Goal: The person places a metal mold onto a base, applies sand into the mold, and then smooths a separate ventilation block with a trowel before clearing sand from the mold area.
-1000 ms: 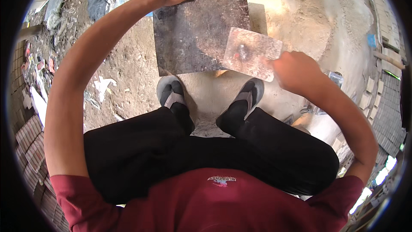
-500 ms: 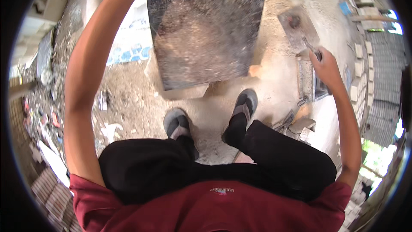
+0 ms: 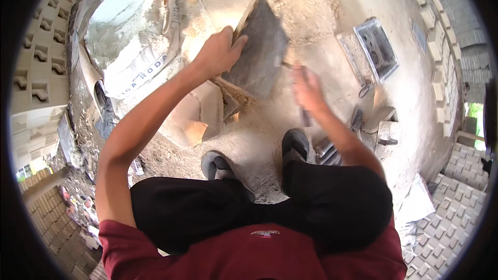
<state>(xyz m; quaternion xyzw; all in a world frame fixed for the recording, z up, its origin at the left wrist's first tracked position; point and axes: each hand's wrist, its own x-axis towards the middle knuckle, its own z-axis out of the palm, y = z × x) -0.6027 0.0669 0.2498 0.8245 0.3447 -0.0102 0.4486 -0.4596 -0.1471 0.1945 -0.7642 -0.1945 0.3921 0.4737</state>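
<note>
White and bulging, an open sack (image 3: 127,26) sits on the left as I watch from afar. Next along, my left hand (image 3: 222,52) is pinching the edge of a dark flat board (image 3: 259,46), which is tilted, out beyond the shoes (image 3: 294,148). Just beside it, my right hand (image 3: 309,92), smeared by blur, curls around a dark handle (image 3: 306,118); what its far end touches, I can't tell. Farther right, a grey rectangular box (image 3: 376,49) rests on the floor (image 3: 337,5).
</note>
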